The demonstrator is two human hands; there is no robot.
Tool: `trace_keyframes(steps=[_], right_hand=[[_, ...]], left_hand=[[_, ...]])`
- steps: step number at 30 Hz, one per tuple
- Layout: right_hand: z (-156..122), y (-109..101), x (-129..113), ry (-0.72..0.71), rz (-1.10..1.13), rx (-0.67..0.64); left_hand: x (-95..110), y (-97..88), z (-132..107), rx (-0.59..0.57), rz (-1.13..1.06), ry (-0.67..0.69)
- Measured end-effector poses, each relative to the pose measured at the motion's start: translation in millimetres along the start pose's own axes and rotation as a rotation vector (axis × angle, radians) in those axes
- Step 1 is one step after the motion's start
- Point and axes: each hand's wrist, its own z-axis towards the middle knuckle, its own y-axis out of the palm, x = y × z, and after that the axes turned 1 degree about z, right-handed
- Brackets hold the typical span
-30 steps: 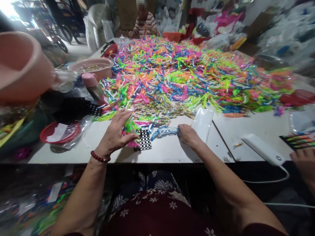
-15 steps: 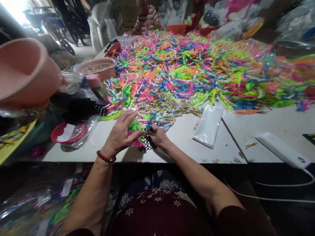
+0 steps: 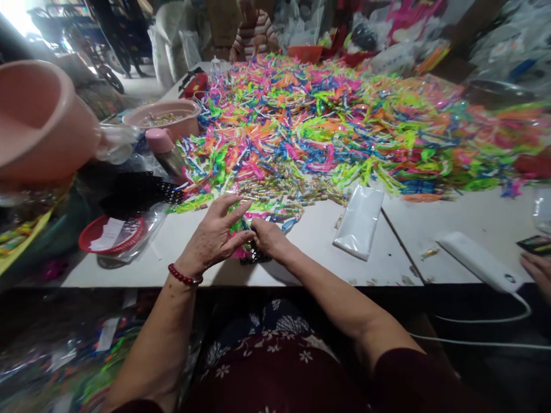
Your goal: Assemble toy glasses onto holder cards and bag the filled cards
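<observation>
Left hand [image 3: 214, 236], bead bracelet [image 3: 185, 277] at the wrist: fingers splayed and loose, clasping nothing, thumb tip against a small bundle of coloured plastic pieces [image 3: 239, 227]. Right hand [image 3: 267, 237]: fingers curled shut on the bundle's other side, pinch point hidden under the knuckles. The bundle sits between both hands at the table's near edge, on a black perforated card [image 3: 255, 259] that the hands mostly cover. The pieces' shape is hard to make out. Behind it, a big multicoloured heap [image 3: 336, 120], blurred toward the right. White packet [image 3: 360, 221] lies just right. Pink basin [image 3: 38, 115] cut off at left. Another person's hand [image 3: 538, 273] cut off at the right edge.
</observation>
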Motion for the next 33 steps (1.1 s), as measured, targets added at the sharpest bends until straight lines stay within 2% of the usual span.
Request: trace_keyframes(steps=[4,7,9,11,13,15,18,20,22,24,28,30,33], right_hand=[[-3.4,-3.9,4.5,0.005,0.015,0.005],[-4.0,-21.9,21.8,0.007,0.013,0.078],[-1.4,-34.8,34.7,0.048,-0.109,0.123],[3.6,-42.6,44.6,0.079,-0.265,0.074],[9.8,-43.3,50.3,0.076,-0.378,-0.034],[14.2,-40.0,53.6,0.054,-0.404,-0.069],[11.0,-39.1,57.2,0.057,-0.420,-0.056],[2.1,-45.2,58.4,0.108,-0.405,-0.001],[-8.1,-52.8,57.6,0.178,-0.308,0.069],[-16.0,-55.4,55.0,0.222,-0.092,0.107],[-25.8,-35.6,43.5,0.214,0.440,0.127],[-29.5,-20.2,35.2,0.177,0.542,0.159],[-31.9,-3.8,24.2,0.122,0.513,0.197]], left_hand=[[-0.3,-1.6,-1.0,0.025,0.010,-0.016],[-0.1,-3.0,-1.5,0.032,-0.003,-0.004],[2.0,-3.9,-1.7,0.032,-0.015,0.001],[5.5,-4.7,-1.7,0.037,-0.023,-0.012],[8.8,-5.2,-1.2,0.046,-0.028,-0.026],[10.3,-5.2,-0.4,0.054,-0.031,-0.030],[10.7,-5.1,0.2,0.066,-0.028,-0.023],[11.9,-4.7,-0.5,0.063,-0.023,-0.016],[12.4,-3.6,-1.0,0.054,-0.018,-0.009],[10.7,-1.9,-0.7,0.048,-0.016,-0.004],[3.7,1.2,-0.2,0.054,-0.013,0.019],[2.2,1.5,-1.0,0.060,-0.008,0.036],[3.2,1.1,-1.4,0.061,0.006,0.044]])
